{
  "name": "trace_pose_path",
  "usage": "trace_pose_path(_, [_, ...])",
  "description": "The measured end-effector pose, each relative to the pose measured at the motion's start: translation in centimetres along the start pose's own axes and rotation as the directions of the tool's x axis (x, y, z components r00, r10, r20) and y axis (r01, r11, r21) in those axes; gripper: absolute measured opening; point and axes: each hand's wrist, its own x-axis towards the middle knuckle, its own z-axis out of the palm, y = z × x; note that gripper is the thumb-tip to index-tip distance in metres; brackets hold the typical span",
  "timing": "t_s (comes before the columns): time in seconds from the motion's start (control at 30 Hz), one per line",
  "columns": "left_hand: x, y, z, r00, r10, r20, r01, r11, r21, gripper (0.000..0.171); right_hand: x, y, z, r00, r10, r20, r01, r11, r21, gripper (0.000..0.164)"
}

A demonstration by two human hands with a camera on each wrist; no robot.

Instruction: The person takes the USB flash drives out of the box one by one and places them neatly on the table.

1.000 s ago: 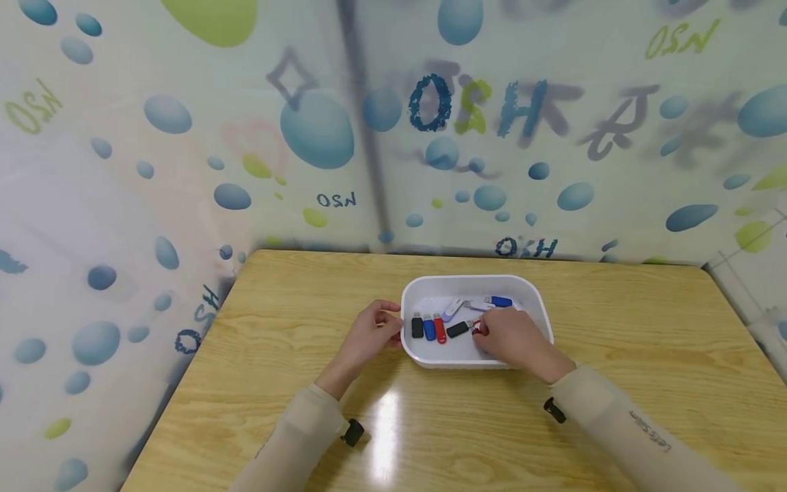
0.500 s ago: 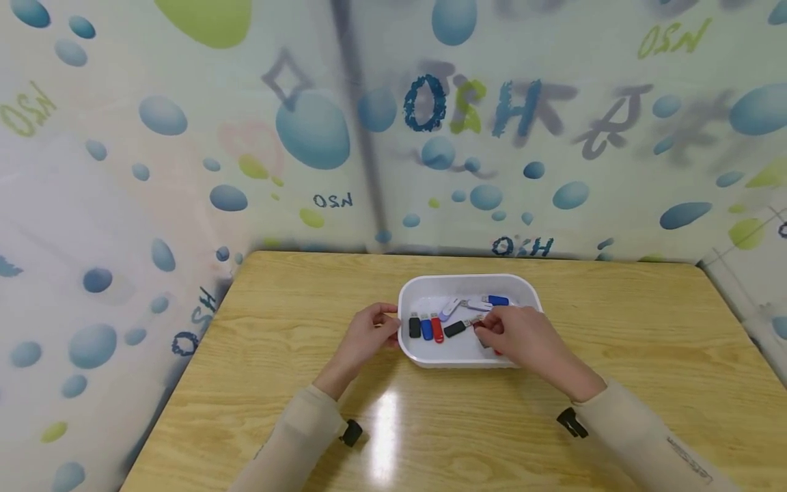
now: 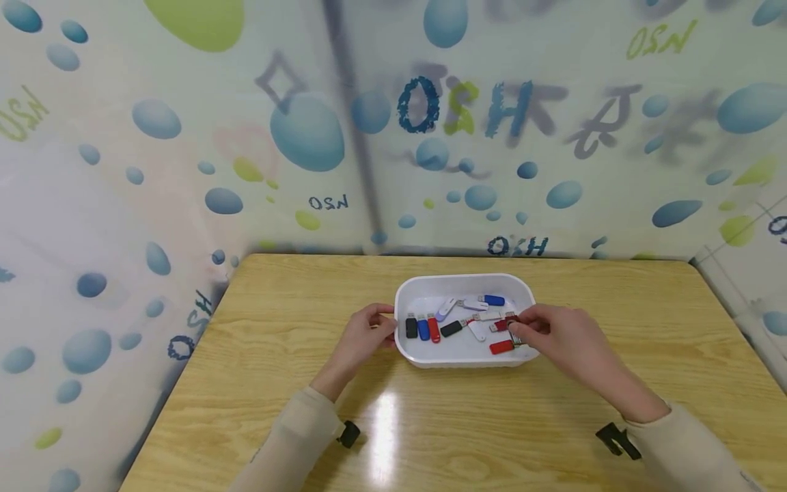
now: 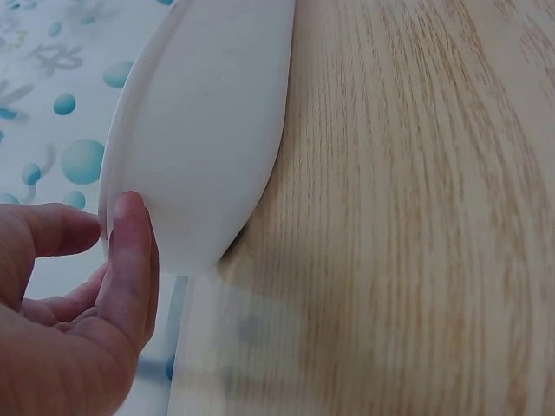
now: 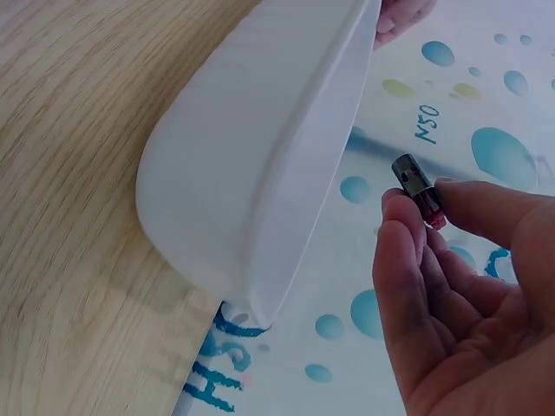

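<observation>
Right of centre, the right grip (image 3: 568, 345) pinches a memory stick (image 5: 413, 182); a slack pinch could drop it. The left grip (image 3: 359, 342), relaxed, touches the tub (image 3: 455, 362).

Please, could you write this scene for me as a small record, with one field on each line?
Container: white tray
Surface: wooden table
Left grip: touches the tray's left end
Right grip: pinches a small dark-and-red stick near the tray's right rim
Left row: black USB stick, blue USB stick, red USB stick
Elsewhere in tray: other USB sticks, lying at angles
</observation>
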Motion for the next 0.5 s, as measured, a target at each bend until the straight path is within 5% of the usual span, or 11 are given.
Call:
trace_pose_path(0.27, [-0.3,0.7,0.1,1.000,-0.024,0.001,0.024,1.000,0.016,0.035,-0.8,2.2,-1.2,0.997,0.073,0.015,-0.073,0.997,0.017,0.046])
trace_pose_path(0.5, [1.2,-1.7,-0.1,0.999,-0.038,0.004,0.038,0.999,0.009,0.037,-2.1,5.4,-2.0,0.992,0.124,0.030,-0.125,0.992,0.035,0.055])
